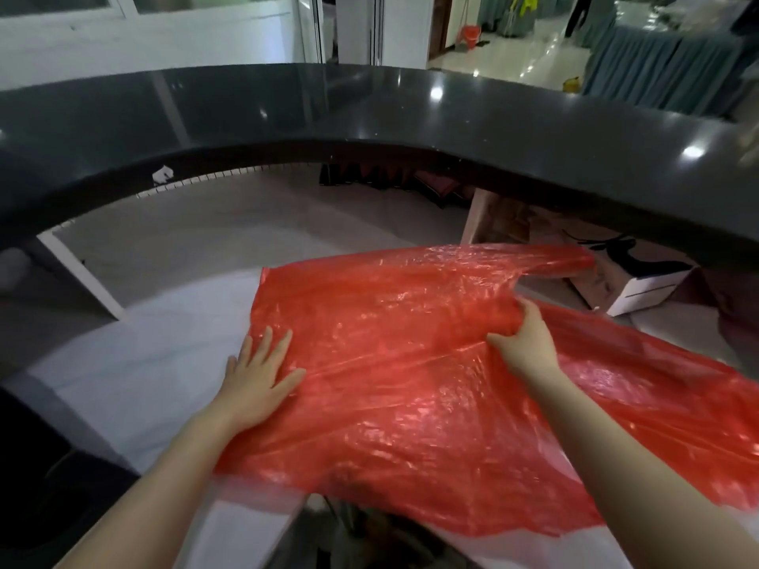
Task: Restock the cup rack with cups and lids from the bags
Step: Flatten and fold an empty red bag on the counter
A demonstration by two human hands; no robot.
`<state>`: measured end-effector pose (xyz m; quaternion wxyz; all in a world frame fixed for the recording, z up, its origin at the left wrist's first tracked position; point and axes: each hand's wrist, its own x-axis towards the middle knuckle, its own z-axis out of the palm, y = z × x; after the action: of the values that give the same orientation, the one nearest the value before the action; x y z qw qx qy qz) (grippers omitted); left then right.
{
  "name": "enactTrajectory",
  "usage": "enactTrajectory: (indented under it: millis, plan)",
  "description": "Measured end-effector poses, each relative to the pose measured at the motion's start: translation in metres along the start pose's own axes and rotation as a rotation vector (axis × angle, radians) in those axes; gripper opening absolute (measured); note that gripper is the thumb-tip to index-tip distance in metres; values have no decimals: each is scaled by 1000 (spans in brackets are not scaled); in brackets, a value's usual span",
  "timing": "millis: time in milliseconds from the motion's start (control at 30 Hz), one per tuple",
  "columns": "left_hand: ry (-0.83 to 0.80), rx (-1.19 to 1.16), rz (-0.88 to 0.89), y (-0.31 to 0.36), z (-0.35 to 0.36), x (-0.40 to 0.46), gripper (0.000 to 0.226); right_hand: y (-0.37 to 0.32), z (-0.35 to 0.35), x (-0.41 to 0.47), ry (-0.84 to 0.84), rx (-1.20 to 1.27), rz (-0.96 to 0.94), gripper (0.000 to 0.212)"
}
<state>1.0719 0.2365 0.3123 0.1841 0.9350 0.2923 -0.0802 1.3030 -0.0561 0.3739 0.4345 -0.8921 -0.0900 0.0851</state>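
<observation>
Red plastic bag [410, 363] is spread flat over a white worktop [156, 363], tucked under the dark curved counter [369, 117]. Left hand [258, 375] lies palm-down on the near-left corner, fingers straight and a bit spread, probably to pin the film so it won't slide. Right hand [525, 342] has fingers curled into the crinkled notch between the bag's handles, pinching plastic, looks like smoothing or folding it. Bag seems empty; no cups, lids or rack visible anywhere here.
</observation>
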Motion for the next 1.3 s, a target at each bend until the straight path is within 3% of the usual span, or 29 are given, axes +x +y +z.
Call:
enactTrajectory:
  millis: [133, 300, 467, 600, 733, 800, 867, 933, 1000, 1100, 1200, 1300]
  plan:
    - [157, -267, 59, -11, -5, -30, 67, 1, -18, -10, 94, -46, -7, 73]
    - [507, -414, -135, -12, 0, -69, 34, -7, -21, -60, 289, -430, -354, 78]
    - [502, -485, -190, -20, 21, -99, 28, -6, 25, -117, -37, -656, -534, 67]
    - [517, -321, -208, -20, 29, -113, 24, 11, 54, -128, -200, -765, -444, 71]
    - [400, -166, -232, -16, 28, -118, 35, 31, 59, -126, -304, -799, -377, 78]
    - [344, -344, -245, -15, 19, -117, 43, 39, 59, -126, -348, -814, -360, 80]
    - [262, -784, -292, -14, 10, -123, 43, 47, 60, -127, -364, -822, -356, 81]
    - [70, -1194, -406, -9, 5, -137, 34, 54, 59, -127, -364, -812, -368, 85]
    - [-123, -1447, -433, -4, 6, -150, 31, 56, 59, -124, -363, -808, -392, 88]
    - [-94, -1638, -382, -6, 6, -156, 29, 57, 58, -120, -377, -824, -420, 88]
    - [26, -1634, -392, -6, 3, -156, 18, 60, 56, -121, -385, -839, -428, 87]
    - [40, -1676, -411, -6, 3, -156, 22, 61, 54, -122, -382, -831, -429, 86]
